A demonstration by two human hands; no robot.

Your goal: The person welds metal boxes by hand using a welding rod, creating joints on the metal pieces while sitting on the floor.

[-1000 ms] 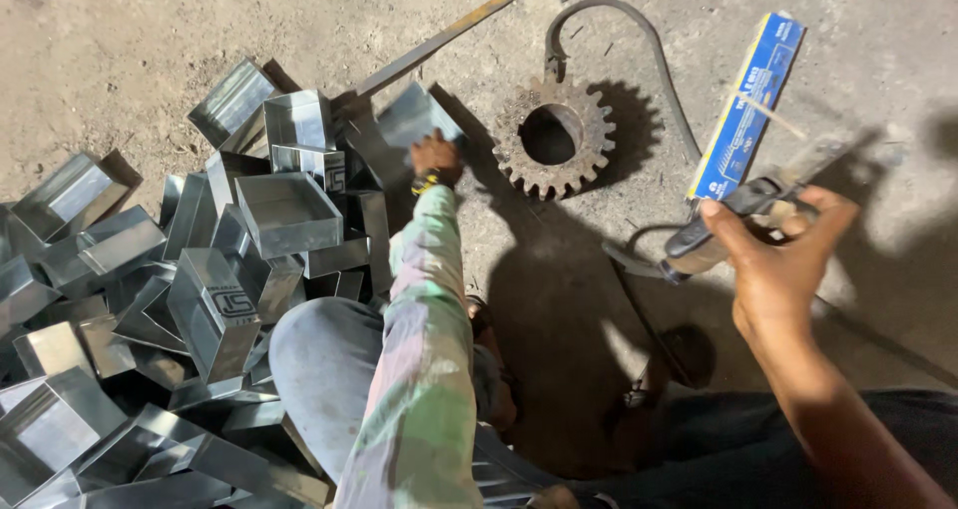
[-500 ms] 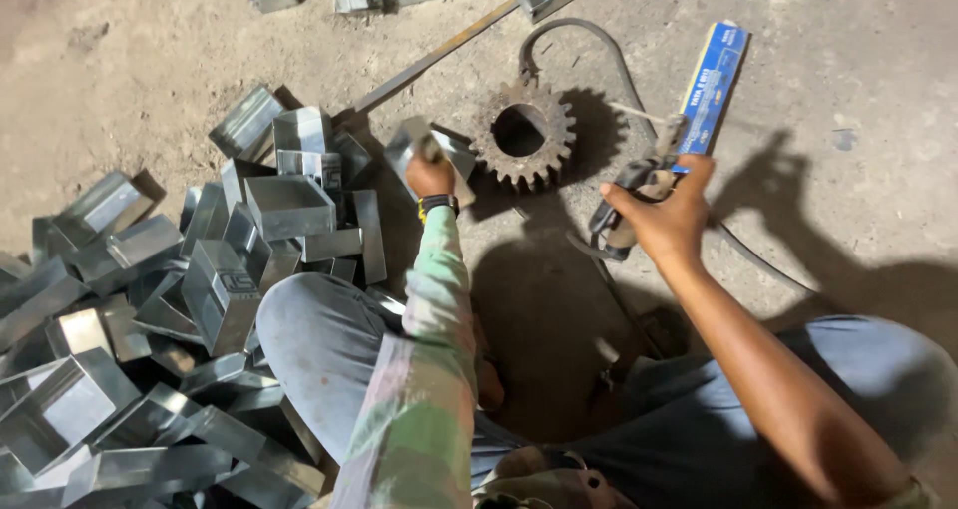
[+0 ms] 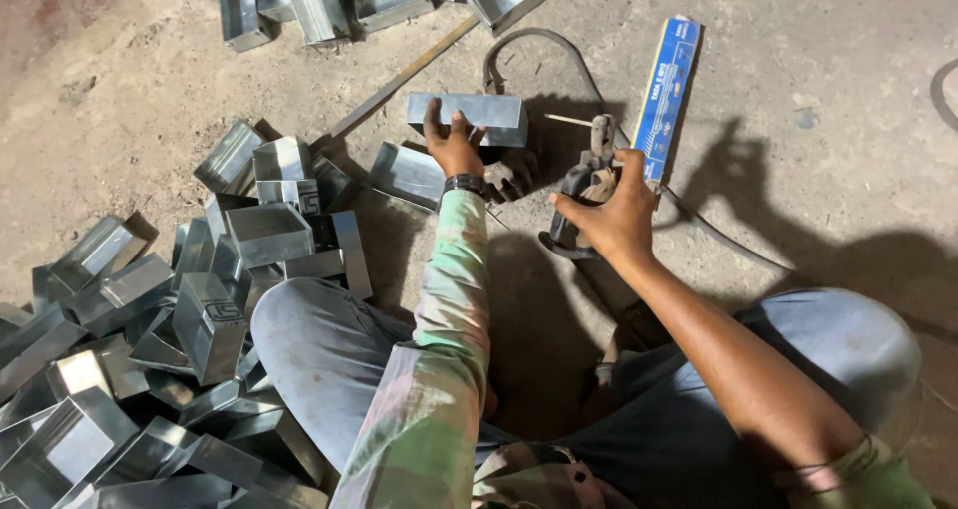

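**Two hands now meet over the gear**

One galvanised sheet-metal box [image 3: 467,116] has come off the heap since a second ago: my left hand [image 3: 454,148] then reached among the pieces beside the toothed gear [image 3: 511,175], and now its fingers clench the box's near edge and hold it flat on top of that gear. My right hand [image 3: 611,210] has swung in from the right with the welding electrode holder [image 3: 587,185], fingers wrapped tight round its grip, rod tip just beside the box's right end. As I judge it, the piece is positioned for welding. More boxes lie heaped [image 3: 150,349] at my left knee; the blue electrode packet [image 3: 667,85] rests on the floor [image 3: 828,150].
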